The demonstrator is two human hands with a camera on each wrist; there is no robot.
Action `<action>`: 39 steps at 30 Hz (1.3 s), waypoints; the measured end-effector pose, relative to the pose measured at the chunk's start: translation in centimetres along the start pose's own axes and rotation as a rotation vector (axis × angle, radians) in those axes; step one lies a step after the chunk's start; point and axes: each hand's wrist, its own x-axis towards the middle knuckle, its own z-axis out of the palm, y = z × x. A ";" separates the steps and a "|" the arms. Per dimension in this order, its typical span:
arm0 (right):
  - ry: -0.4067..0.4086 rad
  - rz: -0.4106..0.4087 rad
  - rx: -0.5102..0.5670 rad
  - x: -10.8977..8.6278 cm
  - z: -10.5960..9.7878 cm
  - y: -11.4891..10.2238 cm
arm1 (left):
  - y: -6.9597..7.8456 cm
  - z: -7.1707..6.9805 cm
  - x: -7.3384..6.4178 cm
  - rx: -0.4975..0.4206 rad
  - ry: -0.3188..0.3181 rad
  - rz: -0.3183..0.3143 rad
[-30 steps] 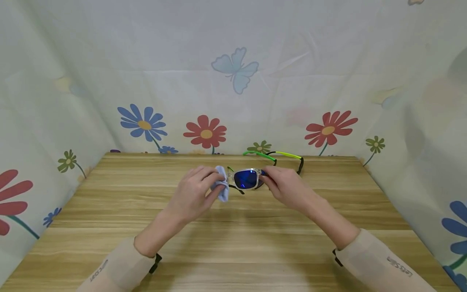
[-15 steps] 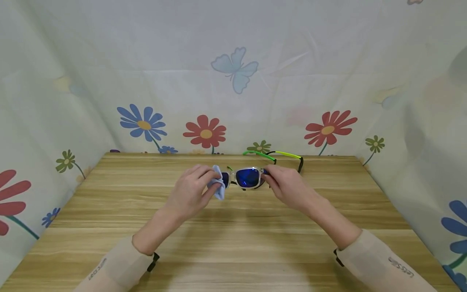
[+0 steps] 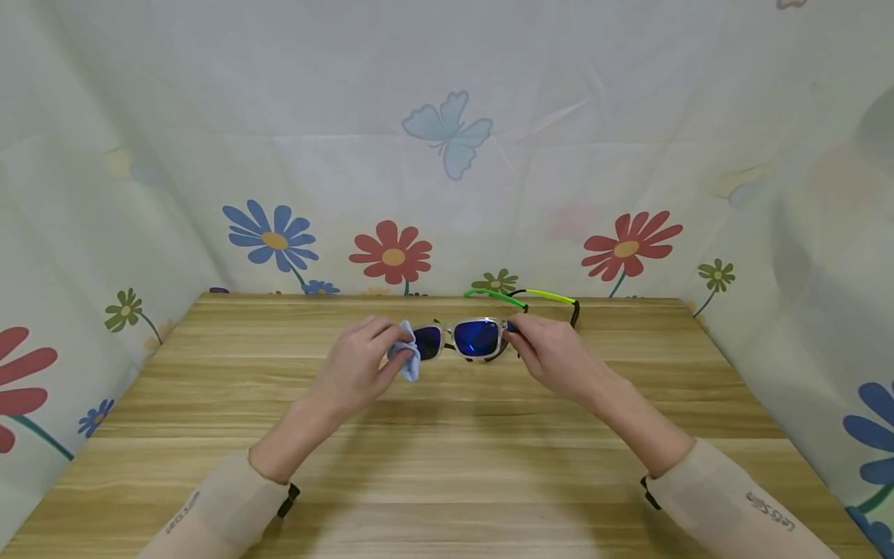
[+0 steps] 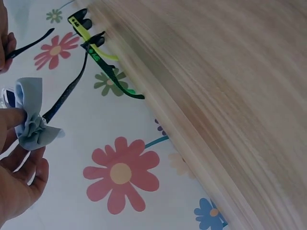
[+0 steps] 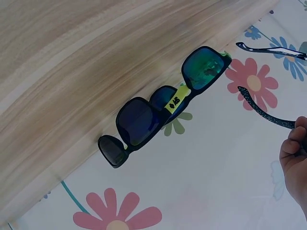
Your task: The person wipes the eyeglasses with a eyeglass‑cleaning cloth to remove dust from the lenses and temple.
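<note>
In the head view, sunglasses with a clear frame and blue lenses (image 3: 476, 339) are held up above the table. My right hand (image 3: 555, 353) pinches them at the right hinge and temple. My left hand (image 3: 352, 365) pinches a light blue cloth (image 3: 408, 353) folded over their left end, covering the outer edge of the left lens. The left wrist view has the bunched cloth (image 4: 31, 115) between thumb and fingers, with a dark speckled temple (image 4: 64, 96) reaching out behind it. Only part of the right hand (image 5: 295, 163) appears in the right wrist view, by the other temple (image 5: 264, 112).
Two more pairs of sunglasses sit at the back of the wooden table (image 3: 447, 481): one with green temples (image 3: 497, 296), one with yellow temples (image 3: 552, 296). Their dark frames partly overlap in the right wrist view. A flowered curtain (image 3: 314, 171) hangs behind and beside the table.
The left hand and cloth have shifted left, uncovering most of the left lens. The sunglasses have turned slightly, with both lenses facing the head camera. The right hand has barely moved.
</note>
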 end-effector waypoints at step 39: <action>0.024 -0.047 -0.035 0.0 0.8 -0.8 | 1.1 0.2 0.3 0.006 0.015 0.057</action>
